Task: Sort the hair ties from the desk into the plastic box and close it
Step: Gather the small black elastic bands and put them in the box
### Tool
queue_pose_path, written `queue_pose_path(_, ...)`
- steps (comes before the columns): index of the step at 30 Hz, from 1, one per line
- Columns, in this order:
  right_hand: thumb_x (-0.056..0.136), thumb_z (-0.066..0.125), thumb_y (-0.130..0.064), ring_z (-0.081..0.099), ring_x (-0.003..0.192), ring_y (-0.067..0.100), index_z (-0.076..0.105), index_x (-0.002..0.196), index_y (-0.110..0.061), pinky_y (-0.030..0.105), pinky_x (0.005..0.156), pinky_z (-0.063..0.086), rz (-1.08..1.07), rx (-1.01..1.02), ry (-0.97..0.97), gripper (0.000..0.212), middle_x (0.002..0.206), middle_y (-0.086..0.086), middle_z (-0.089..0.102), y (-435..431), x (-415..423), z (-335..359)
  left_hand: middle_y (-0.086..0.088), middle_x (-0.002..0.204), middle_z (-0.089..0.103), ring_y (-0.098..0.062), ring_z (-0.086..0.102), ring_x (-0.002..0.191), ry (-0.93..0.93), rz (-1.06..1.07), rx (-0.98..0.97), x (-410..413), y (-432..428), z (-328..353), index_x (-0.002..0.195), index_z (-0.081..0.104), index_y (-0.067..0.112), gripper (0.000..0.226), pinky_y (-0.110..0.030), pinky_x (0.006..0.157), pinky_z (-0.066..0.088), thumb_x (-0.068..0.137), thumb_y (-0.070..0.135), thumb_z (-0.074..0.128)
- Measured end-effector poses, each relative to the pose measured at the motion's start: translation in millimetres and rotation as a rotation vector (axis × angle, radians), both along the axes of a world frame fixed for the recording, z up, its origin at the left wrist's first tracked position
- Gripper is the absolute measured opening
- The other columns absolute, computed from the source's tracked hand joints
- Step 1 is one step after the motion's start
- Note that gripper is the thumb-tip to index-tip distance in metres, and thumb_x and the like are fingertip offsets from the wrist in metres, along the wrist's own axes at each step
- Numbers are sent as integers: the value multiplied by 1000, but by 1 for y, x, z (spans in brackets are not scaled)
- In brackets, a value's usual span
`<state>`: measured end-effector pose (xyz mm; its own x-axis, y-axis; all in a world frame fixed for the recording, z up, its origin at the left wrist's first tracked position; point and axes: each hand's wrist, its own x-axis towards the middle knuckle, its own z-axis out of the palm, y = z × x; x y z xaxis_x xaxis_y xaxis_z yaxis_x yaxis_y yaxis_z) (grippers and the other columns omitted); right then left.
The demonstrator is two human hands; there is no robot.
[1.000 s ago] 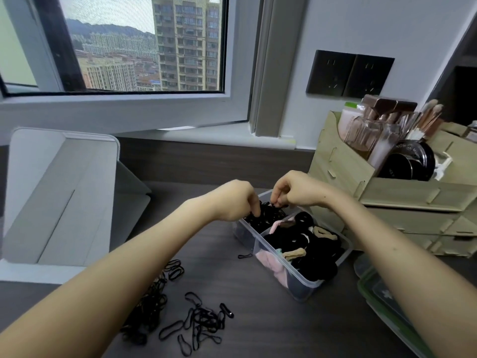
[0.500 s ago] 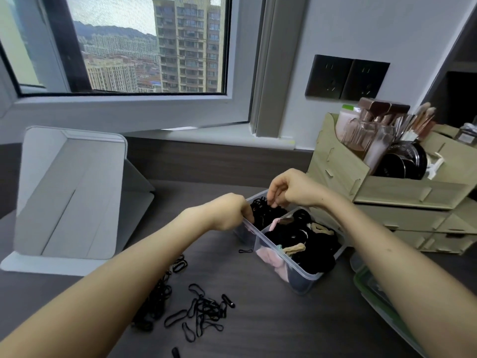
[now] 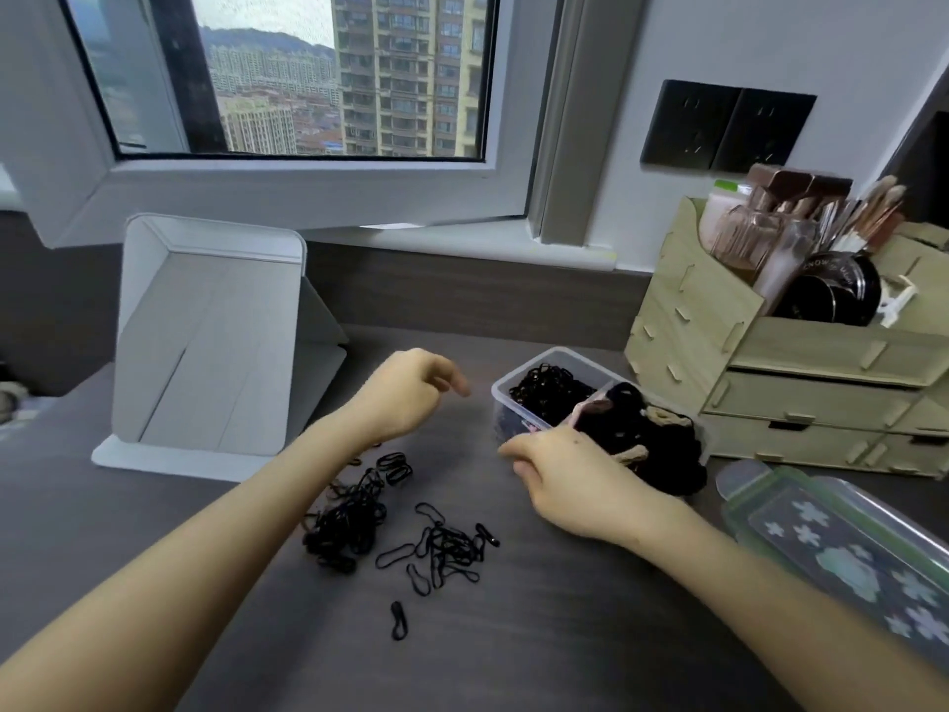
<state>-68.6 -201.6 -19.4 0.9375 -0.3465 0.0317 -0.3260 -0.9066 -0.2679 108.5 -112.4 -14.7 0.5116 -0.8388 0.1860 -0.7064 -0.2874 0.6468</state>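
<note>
A clear plastic box (image 3: 500, 398) stands open on the dark desk, with thin black ties in its far compartment and thicker black, pink and beige ties in the near one. Several loose black hair ties (image 3: 400, 526) lie scattered on the desk in front of me. My left hand (image 3: 405, 393) hovers left of the box, fingers loosely curled, holding nothing. My right hand (image 3: 565, 480) sits at the box's near left corner with fingers curled; whether it pinches anything is hidden. The box's green-rimmed lid (image 3: 842, 547) lies at the right.
A white folded tablet stand (image 3: 210, 346) stands at the left. A wooden organiser (image 3: 791, 372) with cosmetics and brushes sits behind the box at the right. The window sill runs along the back.
Both hands have pulled out of the box: the left moved left, the right came back toward me to the box's near corner. My head tilted down, showing more desk.
</note>
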Motion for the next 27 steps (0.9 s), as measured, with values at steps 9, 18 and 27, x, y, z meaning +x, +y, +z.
queue_pose_path(9,77,52,0,42,119,28,47,122,-4,35,100,37,-147,-75,29,45,126,14,51,20,13,-50,-9,156,18,-33,13,144,-260,100,458,6,64,-62,141,33,27,44,-44,118,12,98,35,29)
queue_pose_path(18,79,46,9,50,117,20,59,120,-9,21,99,32,-83,49,-300,47,120,5,62,39,9,-59,5,145,42,5,22,134,96,-229,80,-19,85,-71,129,53,19,34,-10,109,12,97,16,42)
queue_pose_path(27,80,48,3,33,131,24,43,133,-6,28,110,22,-151,-89,-80,54,141,12,44,23,7,-63,3,140,49,-6,30,137,209,-124,15,-15,76,-60,115,65,22,26,-22,110,20,93,20,51)
